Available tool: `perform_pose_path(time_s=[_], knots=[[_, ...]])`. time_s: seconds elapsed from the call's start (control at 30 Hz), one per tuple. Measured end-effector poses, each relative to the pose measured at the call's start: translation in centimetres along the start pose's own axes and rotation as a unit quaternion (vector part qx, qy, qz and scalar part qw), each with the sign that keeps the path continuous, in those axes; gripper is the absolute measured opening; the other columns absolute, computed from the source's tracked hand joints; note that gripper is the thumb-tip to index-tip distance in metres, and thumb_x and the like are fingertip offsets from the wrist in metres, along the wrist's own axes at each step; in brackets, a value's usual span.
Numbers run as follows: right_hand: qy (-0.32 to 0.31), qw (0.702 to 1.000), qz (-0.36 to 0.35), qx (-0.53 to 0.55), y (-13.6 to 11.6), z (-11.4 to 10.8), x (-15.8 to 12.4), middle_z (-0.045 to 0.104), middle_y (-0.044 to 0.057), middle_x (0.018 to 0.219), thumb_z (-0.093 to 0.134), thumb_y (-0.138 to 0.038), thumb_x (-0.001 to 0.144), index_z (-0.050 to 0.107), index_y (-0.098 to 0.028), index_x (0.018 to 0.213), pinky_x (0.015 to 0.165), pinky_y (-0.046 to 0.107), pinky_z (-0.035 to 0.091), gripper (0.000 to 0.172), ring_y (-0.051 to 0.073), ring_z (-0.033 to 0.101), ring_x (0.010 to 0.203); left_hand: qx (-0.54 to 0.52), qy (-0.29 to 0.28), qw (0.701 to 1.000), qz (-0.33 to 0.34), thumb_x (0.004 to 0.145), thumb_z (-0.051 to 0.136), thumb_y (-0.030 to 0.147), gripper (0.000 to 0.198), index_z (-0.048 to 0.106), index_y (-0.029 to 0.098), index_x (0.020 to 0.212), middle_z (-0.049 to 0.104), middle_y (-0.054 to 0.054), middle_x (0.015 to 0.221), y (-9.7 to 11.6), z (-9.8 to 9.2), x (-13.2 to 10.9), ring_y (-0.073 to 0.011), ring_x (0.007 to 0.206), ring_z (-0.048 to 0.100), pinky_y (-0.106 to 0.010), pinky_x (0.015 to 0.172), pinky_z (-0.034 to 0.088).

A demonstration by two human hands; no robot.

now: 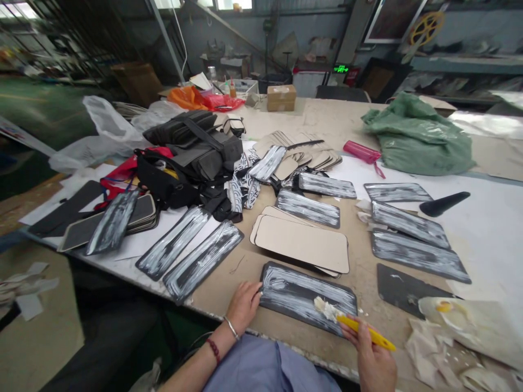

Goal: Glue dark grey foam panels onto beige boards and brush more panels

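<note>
A dark rectangular panel (302,288) smeared with white paste lies at the table's near edge. At its left end my left hand (244,305) pinches the panel's edge, fingers pressed together. My right hand (370,348) is wrapped round a yellow-handled brush (363,331), whose paste-covered bristles touch the panel right of its middle. Just beyond the panel is a stack of beige boards (302,242) with rounded corners. More white-smeared dark panels lie to the left (204,261) and right (419,253).
A paste container (445,310) and crumpled cloth (429,354) sit at the near right. Black bags (204,144) are piled at the back left, beside patterned straps. Farther off are a green plastic bag (420,133), a pink pouch (362,152) and a cardboard box (281,98).
</note>
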State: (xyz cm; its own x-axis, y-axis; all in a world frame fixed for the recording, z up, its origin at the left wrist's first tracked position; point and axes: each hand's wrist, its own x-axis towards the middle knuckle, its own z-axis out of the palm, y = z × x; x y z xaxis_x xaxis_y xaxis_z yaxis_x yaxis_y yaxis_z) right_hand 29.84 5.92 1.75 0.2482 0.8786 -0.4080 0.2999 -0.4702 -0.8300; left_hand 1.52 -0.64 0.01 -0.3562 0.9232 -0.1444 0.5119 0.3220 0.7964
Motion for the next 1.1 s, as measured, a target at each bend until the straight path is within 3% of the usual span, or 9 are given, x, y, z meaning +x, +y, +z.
perform_pose_path(time_s=[0.13,0.23,0.33,0.43,0.57,0.63,0.87,1.0,1.1], knots=[[0.026,0.999,-0.015,-0.034,-0.9,0.2,-0.6,0.068,0.01,0.071,0.046,-0.073,0.06,0.06,-0.017,0.086,0.071,0.038,0.052,0.064,0.027,0.065,0.071,-0.09,-0.03,0.987,-0.127,0.07,0.048,0.022,0.02,0.064,0.016,0.082,0.063,-0.004,0.074,-0.7,0.7,1.3,-0.0175,0.072,0.057,-0.028,0.07,0.045],[0.025,0.999,-0.016,-0.026,-1.1,0.3,-1.1,0.068,0.01,0.071,0.047,-0.073,0.061,0.058,-0.016,0.088,0.072,0.038,0.052,0.063,0.026,0.065,0.071,-0.104,-0.053,0.981,-0.154,0.066,0.049,0.022,0.012,0.058,0.016,0.062,0.054,0.001,0.053,-1.6,1.2,2.5,-0.0142,0.056,0.051,-0.024,0.056,0.041],[0.015,0.999,-0.032,0.002,-1.6,1.2,-1.9,0.068,0.011,0.082,0.051,-0.066,0.065,0.058,-0.016,0.09,0.075,0.037,0.051,0.057,0.024,0.064,0.073,-0.118,-0.07,0.977,-0.162,0.064,0.05,0.022,0.012,0.051,0.017,0.053,0.044,0.005,0.046,-2.1,1.4,3.2,-0.0115,0.05,0.045,-0.021,0.05,0.035],[-0.025,0.996,-0.039,0.071,-2.7,4.1,-3.2,0.066,0.012,0.093,0.054,-0.06,0.068,0.058,-0.016,0.09,0.07,0.035,0.052,0.05,0.022,0.064,0.073,-0.127,-0.082,0.975,-0.161,0.064,0.049,0.024,0.014,0.048,0.017,0.052,0.041,0.006,0.046,-2.2,1.3,3.2,-0.0103,0.049,0.041,-0.021,0.048,0.031],[-0.106,0.98,-0.019,0.165,-3.7,9.3,-4.2,0.066,0.009,0.091,0.058,-0.055,0.068,0.057,-0.017,0.087,0.062,0.034,0.053,0.043,0.021,0.064,0.07,-0.142,-0.108,0.971,-0.157,0.064,0.049,0.025,0.012,0.048,0.018,0.054,0.043,0.005,0.049,-2.0,1.0,3.2,-0.01,0.049,0.04,-0.021,0.048,0.031],[-0.118,0.975,-0.018,0.186,-3.9,10.8,-4.1,0.067,0.008,0.089,0.061,-0.053,0.067,0.057,-0.017,0.085,0.062,0.034,0.054,0.041,0.021,0.064,0.069,-0.151,-0.122,0.968,-0.159,0.064,0.048,0.026,0.011,0.05,0.017,0.057,0.044,0.005,0.05,-1.9,0.9,3.2,-0.0099,0.047,0.04,-0.021,0.047,0.031],[-0.067,0.981,-0.03,0.177,-5.1,11.6,-3.9,0.066,0.008,0.088,0.058,-0.052,0.07,0.057,-0.016,0.087,0.064,0.034,0.054,0.04,0.02,0.064,0.069,-0.18,-0.167,0.95,-0.194,0.065,0.046,0.027,0.012,0.05,0.018,0.058,0.043,0.006,0.046,-1.9,0.6,3.8,-0.0098,0.041,0.04,-0.021,0.04,0.033],[-0.079,0.986,-0.089,0.117,-5.3,13.0,-5.5,0.066,0.008,0.091,0.053,-0.051,0.075,0.058,-0.017,0.088,0.068,0.035,0.054,0.037,0.02,0.064,0.071,-0.191,-0.184,0.941,-0.211,0.065,0.046,0.025,0.012,0.051,0.017,0.059,0.047,0.005,0.048,-2.0,0.5,4.2,-0.0093,0.04,0.043,-0.02,0.04,0.036],[-0.074,0.991,-0.088,0.07,-4.6,12.9,-7.6,0.066,0.009,0.09,0.052,-0.05,0.077,0.061,-0.016,0.088,0.066,0.035,0.054,0.036,0.02,0.064,0.07,-0.195,-0.191,0.937,-0.216,0.066,0.045,0.024,0.012,0.053,0.016,0.061,0.05,0.005,0.049,-2.2,0.4,4.3,-0.0095,0.041,0.046,-0.02,0.042,0.038]])
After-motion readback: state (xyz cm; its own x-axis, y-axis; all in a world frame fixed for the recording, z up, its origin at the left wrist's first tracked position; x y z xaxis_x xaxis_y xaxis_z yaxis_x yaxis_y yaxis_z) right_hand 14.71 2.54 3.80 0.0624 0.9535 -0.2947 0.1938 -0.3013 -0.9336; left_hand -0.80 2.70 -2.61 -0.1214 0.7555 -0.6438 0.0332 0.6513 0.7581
